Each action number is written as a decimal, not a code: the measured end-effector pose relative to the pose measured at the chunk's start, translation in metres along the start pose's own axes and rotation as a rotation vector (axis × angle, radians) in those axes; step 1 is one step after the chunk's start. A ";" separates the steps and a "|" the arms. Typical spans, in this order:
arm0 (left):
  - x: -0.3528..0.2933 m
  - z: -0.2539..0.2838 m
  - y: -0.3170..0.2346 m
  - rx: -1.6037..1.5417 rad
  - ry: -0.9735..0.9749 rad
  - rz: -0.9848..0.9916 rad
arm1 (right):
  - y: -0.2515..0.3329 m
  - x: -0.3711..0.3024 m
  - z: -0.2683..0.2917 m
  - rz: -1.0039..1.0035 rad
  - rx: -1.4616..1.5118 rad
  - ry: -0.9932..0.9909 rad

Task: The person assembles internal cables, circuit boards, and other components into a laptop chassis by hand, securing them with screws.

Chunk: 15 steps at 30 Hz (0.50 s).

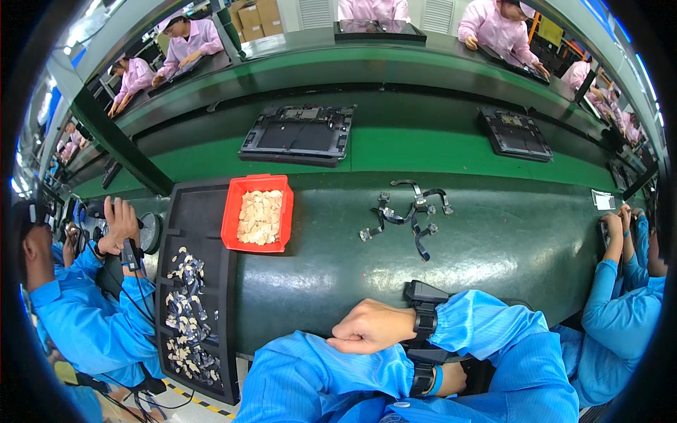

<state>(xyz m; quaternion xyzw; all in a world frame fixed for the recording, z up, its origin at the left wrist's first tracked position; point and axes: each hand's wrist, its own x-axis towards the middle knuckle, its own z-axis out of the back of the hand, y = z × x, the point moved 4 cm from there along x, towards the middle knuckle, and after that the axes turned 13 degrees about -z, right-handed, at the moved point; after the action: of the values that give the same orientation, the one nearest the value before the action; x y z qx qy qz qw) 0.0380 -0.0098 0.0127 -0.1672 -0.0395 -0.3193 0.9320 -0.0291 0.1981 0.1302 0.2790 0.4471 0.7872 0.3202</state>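
Crossing forearms: the wearer's arms lie folded over each other at the near edge of the green bench [317, 282]; clock hours below are read from the right hand, with 12 straight ahead.
Right hand [372, 324]: the grip is curled, fingers pressed together in a loose fist, with no object seen in it.
Left hand [453, 378]: at 4 o'clock, under the right forearm and partly hidden; whether its grip is spread or pressed together cannot be told.
Flex-cable assemblies [421, 202]: between 12 and 1 o'clock, loose on the bench, apart from both hands; thin black ribbons, bent and curved, carrying small blocky modules.
Step in hand: seemingly a pause, with no part being handled; reaching the ribbons would call for uncrossing the arms and a light fingertip pinch.
Red bin [257, 247]: between 10 and 11 o'clock, smooth plastic, heaped with flat, irregular cream chips [259, 217] that look papery.
Black tray [201, 211]: at 9 o'clock, matt and compartmented, holding jumbled dark pieces and curved cream strips.
Opened device housings: one [300, 134] at 11 o'clock, another [518, 134] near 1, flat dark slabs with exposed innards.
Sleeves [486, 321]: shiny blue, finely striped cloth, ending at black wrist straps [425, 321].
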 end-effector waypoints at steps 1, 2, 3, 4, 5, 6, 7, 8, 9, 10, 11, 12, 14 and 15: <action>0.000 -0.001 0.000 -0.018 0.012 0.012 | 0.000 0.000 0.000 0.007 0.004 -0.007; 0.000 -0.002 0.000 -0.019 0.011 0.012 | 0.000 0.000 0.000 0.007 0.005 -0.006; 0.000 -0.003 0.000 -0.013 -0.013 0.003 | 0.000 0.000 0.000 0.004 0.002 -0.001; 0.000 -0.003 -0.001 -0.007 -0.037 -0.007 | 0.000 0.000 0.000 0.001 -0.001 0.004; 0.000 -0.002 -0.001 -0.007 -0.037 -0.007 | 0.000 0.000 0.000 0.000 -0.001 0.003; -0.001 -0.001 -0.001 0.008 -0.041 -0.009 | 0.001 0.000 0.001 -0.001 -0.004 0.001; -0.001 0.000 -0.001 0.022 -0.045 -0.010 | 0.002 0.000 0.001 -0.002 -0.006 -0.001; -0.001 -0.001 -0.001 0.023 -0.044 -0.011 | 0.002 0.000 0.001 -0.001 -0.006 -0.002; 0.000 -0.003 0.000 0.014 -0.039 -0.016 | 0.002 0.000 0.001 0.002 0.001 -0.008; 0.001 -0.005 0.000 0.005 -0.034 -0.022 | 0.002 0.000 0.001 0.004 0.008 -0.015; 0.001 -0.006 0.000 0.006 -0.035 -0.021 | 0.002 0.000 0.000 0.005 0.007 -0.014; 0.001 -0.006 0.000 0.002 -0.038 -0.023 | 0.002 0.000 0.000 0.011 0.009 -0.016; 0.002 -0.007 0.000 -0.002 -0.041 -0.026 | 0.002 0.000 0.001 0.016 0.012 -0.019; 0.002 -0.006 -0.001 -0.007 -0.051 -0.025 | 0.002 0.000 0.001 0.003 0.005 -0.005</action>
<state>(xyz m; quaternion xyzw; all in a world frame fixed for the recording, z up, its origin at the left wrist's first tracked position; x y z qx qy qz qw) 0.0387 -0.0133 0.0075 -0.1778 -0.0642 -0.3264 0.9261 -0.0292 0.1979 0.1325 0.2825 0.4480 0.7857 0.3197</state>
